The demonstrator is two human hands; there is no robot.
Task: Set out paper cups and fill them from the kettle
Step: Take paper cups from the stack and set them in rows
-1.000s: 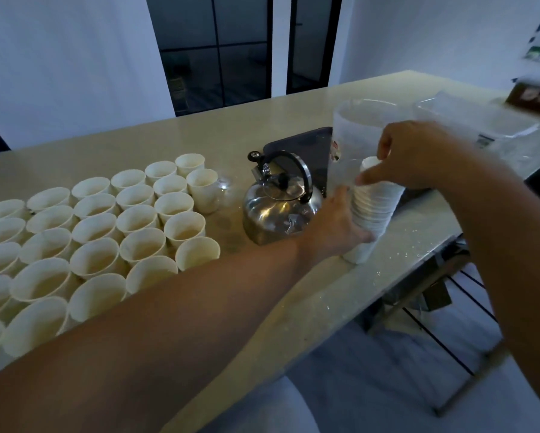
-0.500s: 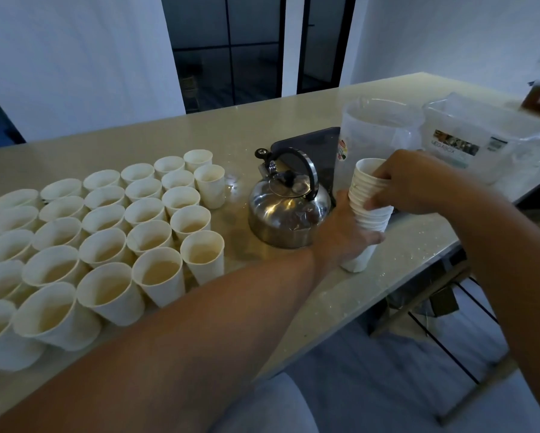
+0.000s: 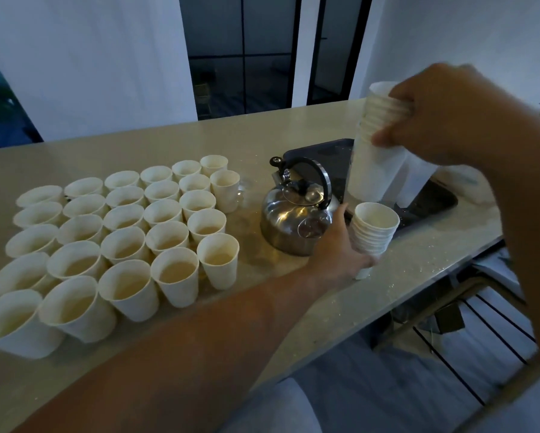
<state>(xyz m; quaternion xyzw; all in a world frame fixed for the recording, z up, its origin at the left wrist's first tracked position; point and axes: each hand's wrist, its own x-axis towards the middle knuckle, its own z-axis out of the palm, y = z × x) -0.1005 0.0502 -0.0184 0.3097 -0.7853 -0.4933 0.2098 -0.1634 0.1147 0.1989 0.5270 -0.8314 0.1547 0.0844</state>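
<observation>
My left hand (image 3: 337,254) grips the lower part of a stack of white paper cups (image 3: 374,232) standing on the beige counter (image 3: 156,145) to the right of the steel kettle (image 3: 296,218). My right hand (image 3: 434,117) holds a second stack of nested cups (image 3: 376,145) lifted well above the first one. Several filled paper cups (image 3: 118,239) stand in rows on the left of the counter. The kettle sits upright with its black handle up and its lid on.
A dark tray (image 3: 431,198) lies behind the kettle, with a clear plastic jug partly hidden behind the lifted stack. The counter's front edge runs diagonally at right; below it are a metal chair frame (image 3: 468,348) and grey floor.
My right hand has pulled the upper part of the cup stack up and away, splitting it in two. My left hand stays on the lower stack on the counter.
</observation>
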